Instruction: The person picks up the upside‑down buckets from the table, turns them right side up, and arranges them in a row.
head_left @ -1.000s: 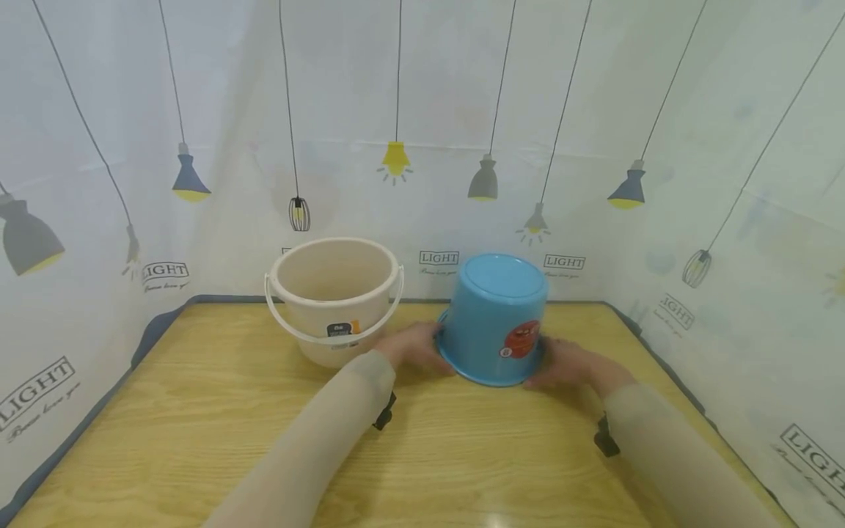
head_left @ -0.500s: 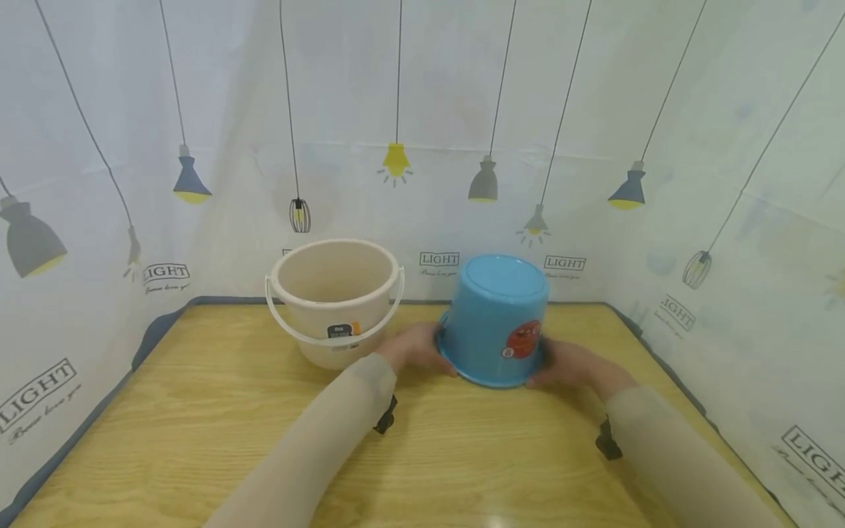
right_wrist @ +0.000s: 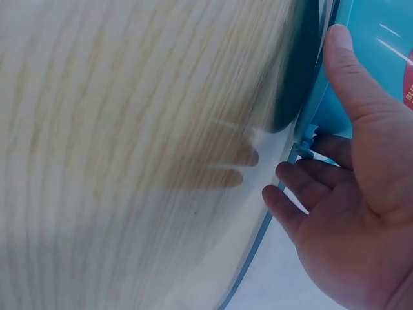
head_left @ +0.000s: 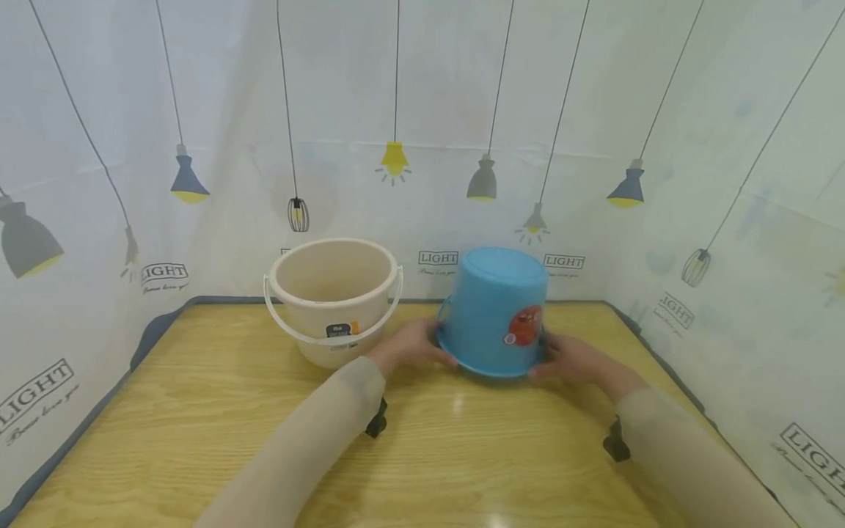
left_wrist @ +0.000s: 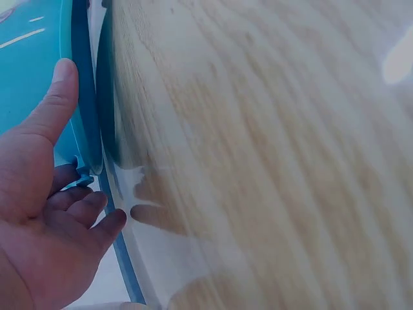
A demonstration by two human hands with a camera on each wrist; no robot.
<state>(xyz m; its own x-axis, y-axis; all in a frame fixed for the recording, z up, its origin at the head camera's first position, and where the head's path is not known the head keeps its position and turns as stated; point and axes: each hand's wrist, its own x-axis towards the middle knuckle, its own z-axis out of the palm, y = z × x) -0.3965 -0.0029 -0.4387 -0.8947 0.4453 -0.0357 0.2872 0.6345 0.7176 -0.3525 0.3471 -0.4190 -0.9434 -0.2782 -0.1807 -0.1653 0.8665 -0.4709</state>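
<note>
A blue bucket (head_left: 491,315) with a red label is upside down, its rim tilted a little and raised just off the tabletop at the front. My left hand (head_left: 412,345) grips the rim at its left side. My right hand (head_left: 574,361) holds the rim on the opposite side. In the left wrist view the thumb of the left hand (left_wrist: 48,206) lies on the blue rim, its fingers curled behind near the handle joint. The right hand (right_wrist: 358,174) shows the same hold in the right wrist view. The bucket's inside is hidden.
A cream bucket (head_left: 333,315) stands upright left of the blue one, its white handle (head_left: 330,340) hanging at the front. The wood-grain table (head_left: 462,455) reaches to a lamp-patterned cloth backdrop (head_left: 449,73) at the back and sides.
The blue bucket has risen slightly and its base has tipped a little away, with both hands on its rim. The cream bucket has stayed in place.
</note>
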